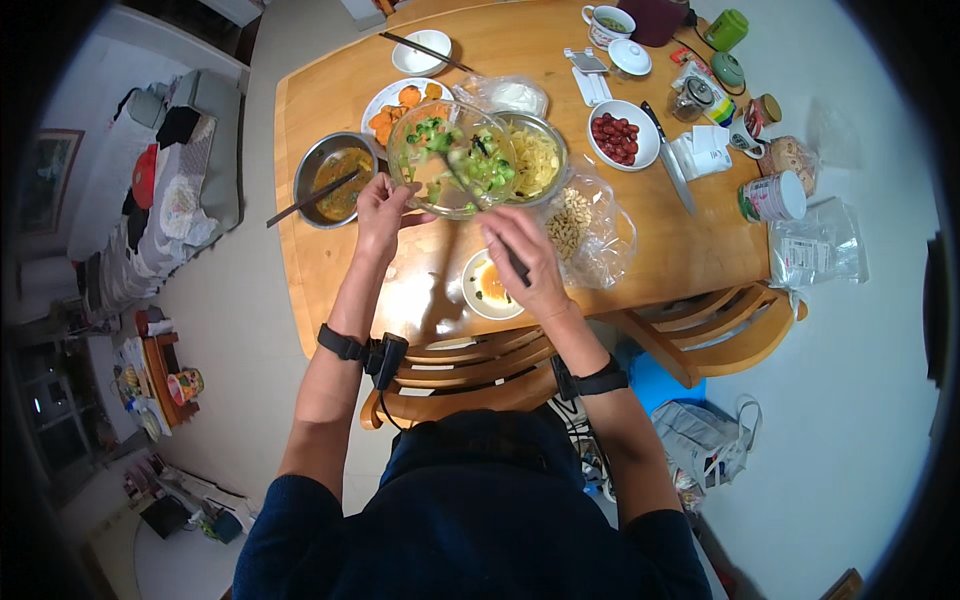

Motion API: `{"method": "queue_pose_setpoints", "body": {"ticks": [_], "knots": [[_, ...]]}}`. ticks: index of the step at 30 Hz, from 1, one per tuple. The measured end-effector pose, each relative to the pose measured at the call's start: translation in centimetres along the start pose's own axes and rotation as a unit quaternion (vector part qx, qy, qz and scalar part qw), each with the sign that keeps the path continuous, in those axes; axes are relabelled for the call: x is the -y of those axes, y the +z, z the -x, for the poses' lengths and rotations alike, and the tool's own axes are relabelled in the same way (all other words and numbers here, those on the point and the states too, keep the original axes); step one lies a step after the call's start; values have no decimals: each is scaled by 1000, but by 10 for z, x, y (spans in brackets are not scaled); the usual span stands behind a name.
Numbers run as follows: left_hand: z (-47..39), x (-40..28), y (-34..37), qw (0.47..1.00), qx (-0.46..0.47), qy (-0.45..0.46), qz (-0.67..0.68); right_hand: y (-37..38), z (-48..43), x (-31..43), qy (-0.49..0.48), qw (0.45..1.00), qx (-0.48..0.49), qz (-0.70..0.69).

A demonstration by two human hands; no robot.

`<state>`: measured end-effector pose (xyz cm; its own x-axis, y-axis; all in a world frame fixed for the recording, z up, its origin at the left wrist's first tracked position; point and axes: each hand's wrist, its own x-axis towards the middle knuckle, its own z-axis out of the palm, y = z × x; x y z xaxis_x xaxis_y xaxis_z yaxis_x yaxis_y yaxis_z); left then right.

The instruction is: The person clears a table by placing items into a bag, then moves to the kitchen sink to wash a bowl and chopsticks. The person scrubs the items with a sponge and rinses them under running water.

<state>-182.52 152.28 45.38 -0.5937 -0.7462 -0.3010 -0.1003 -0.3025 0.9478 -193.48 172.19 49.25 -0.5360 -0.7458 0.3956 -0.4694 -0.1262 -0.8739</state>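
My left hand (384, 210) grips the near left rim of a clear glass bowl (452, 159), held over the table. Broccoli pieces (487, 166) and other food lie in the bowl. In my right hand (525, 255) are dark chopsticks (463, 181), their tips in the bowl. Partly beneath the bowl's right side stands a metal bowl of pale sliced food (538, 161). To the left, a steel bowl (301, 180) holds brownish liquid and another dark utensil (315, 197). A small white bowl (471, 296) with orange-yellow liquid sits near my right hand.
Behind are a plate of orange food (370, 112) and a white bowl (421, 52) with chopsticks across it. To the right lie peanuts on a plastic bag (600, 225), a bowl of red fruit (634, 161) and a kitchen knife (675, 169). Wooden chairs (465, 390) stand at the near edge.
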Motion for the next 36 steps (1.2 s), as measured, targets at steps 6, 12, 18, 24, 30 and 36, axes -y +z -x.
{"method": "queue_pose_setpoints", "body": {"ticks": [6, 12, 18, 24, 30, 36], "knots": [[0, 0, 15, 999, -2, 5, -37, 3, -2, -19, -83, 996, 39, -9], [-3, -4, 19, 994, 2, 7, -109, 15, -10, -35, -36, 998, -38, -22], [-3, -10, 28, 987, -20, 32, -153, 9, 1, -35, 100, 989, -109, -15], [-10, -15, 31, 981, -34, 50, -182, -2, 19, -28, 53, 995, -52, -62], [-14, -16, 32, 984, -39, 45, -166, -14, 37, -19, 74, 990, -27, -116], [-16, -14, 29, 981, -49, 58, -178, -21, 43, -23, 119, 990, -8, -72]]}}
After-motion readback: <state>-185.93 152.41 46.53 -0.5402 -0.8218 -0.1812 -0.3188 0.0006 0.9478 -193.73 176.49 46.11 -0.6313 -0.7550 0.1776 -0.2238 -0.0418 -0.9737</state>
